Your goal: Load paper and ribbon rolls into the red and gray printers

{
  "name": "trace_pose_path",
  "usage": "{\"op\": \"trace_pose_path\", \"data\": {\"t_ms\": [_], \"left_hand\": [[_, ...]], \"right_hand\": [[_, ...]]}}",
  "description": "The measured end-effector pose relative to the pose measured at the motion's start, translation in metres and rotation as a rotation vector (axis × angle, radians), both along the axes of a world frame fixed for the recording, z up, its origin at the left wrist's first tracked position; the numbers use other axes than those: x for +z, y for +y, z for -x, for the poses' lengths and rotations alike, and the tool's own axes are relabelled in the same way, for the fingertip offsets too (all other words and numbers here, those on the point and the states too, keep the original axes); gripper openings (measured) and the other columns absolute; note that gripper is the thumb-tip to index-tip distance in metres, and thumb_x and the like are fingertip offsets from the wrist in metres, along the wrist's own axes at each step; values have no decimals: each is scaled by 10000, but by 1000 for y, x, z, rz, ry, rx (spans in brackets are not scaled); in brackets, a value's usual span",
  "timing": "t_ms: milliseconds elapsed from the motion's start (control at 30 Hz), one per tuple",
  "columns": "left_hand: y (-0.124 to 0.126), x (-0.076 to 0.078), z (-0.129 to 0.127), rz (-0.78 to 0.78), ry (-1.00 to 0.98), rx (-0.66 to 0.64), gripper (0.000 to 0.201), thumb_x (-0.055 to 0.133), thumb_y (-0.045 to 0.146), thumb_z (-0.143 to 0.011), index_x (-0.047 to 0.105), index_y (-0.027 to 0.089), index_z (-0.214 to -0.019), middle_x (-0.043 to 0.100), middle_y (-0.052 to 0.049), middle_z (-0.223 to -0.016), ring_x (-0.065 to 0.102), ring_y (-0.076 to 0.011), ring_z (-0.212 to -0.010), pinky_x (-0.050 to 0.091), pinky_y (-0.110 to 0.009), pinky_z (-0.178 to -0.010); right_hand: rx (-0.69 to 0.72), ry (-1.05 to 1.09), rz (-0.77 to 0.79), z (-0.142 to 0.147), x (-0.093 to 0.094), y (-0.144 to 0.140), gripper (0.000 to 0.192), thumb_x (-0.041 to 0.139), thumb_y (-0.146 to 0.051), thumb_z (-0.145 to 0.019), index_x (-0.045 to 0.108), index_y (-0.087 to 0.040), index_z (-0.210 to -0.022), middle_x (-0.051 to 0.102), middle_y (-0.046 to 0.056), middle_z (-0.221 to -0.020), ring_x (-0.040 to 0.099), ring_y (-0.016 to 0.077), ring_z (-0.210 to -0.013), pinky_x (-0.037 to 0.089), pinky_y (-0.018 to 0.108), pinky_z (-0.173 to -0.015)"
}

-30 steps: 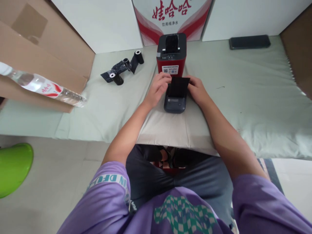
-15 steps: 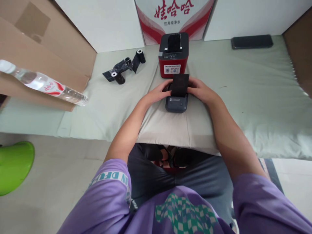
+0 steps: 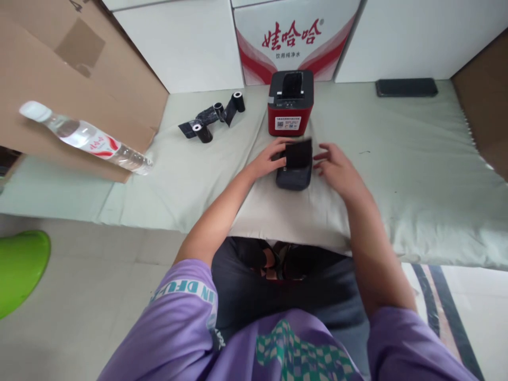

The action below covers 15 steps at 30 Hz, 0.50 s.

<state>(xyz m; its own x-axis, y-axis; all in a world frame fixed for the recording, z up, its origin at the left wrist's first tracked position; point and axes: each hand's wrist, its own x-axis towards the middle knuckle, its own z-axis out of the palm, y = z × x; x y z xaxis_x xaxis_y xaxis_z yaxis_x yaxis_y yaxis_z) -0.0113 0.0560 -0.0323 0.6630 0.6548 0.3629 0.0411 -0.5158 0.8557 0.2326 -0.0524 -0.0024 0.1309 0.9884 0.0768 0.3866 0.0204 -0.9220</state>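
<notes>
Legible writing: the red-and-white carton [image 3: 296,39] against the back wall bears large red Chinese characters "娃哈哈" with a smaller line "饮用纯净水" beneath. The red printer [image 3: 291,103] standing in front of it carries a white label with small codes on its front face; the print there is too small to read. The clear water bottle [image 3: 85,138] lying tilted across the cardboard sheet [image 3: 75,90] at far left shows a red-and-white label, text not legible. The purple sleeve at lower left shows partial white lettering.

Hands: both forearms reach forward over the padded bench [image 3: 397,174]. The left hand [image 3: 270,159] rests against the left side of the small dark printer [image 3: 294,170], fingers curled onto its raised black lid, in contact. The right hand [image 3: 337,168] sits just beside the device's right side, fingers spread and released, apparently not gripping; whether a fingertip touches the casing cannot be told.

Position of the small dark printer: lying on the bench cover, centred before the person, just in front of the red printer and apart from it.

Other items: black ribbon rolls [image 3: 214,117], partly unwound, lie left of the red printer. A dark phone [image 3: 407,87] lies flat at the rear right.
</notes>
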Motion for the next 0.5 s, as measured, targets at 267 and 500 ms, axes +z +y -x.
{"op": "trace_pose_path", "data": {"t_ms": [267,500], "left_hand": [[-1,4,2,19,1,-46,1078,874,842,-746,593,276,-1620,600,-191,-1657,533,-446,-1574,481,-563,-1250],[1,4,3,150,-104,4,938,631,920,-907,609,269,-1582,668,-190,-1580,616,-385,-1498,481,-543,-1235]], "right_hand": [[-293,-469,15,107,10,-57,1245,834,-519,-730,255,-60,-1732,589,360,-1491,569,569,-1394,442,810,-1185],[-340,-508,-144,77,21,-46,1164,823,-390,-670,310,-127,-1681,630,288,-1446,609,527,-1343,462,744,-1209]]}}
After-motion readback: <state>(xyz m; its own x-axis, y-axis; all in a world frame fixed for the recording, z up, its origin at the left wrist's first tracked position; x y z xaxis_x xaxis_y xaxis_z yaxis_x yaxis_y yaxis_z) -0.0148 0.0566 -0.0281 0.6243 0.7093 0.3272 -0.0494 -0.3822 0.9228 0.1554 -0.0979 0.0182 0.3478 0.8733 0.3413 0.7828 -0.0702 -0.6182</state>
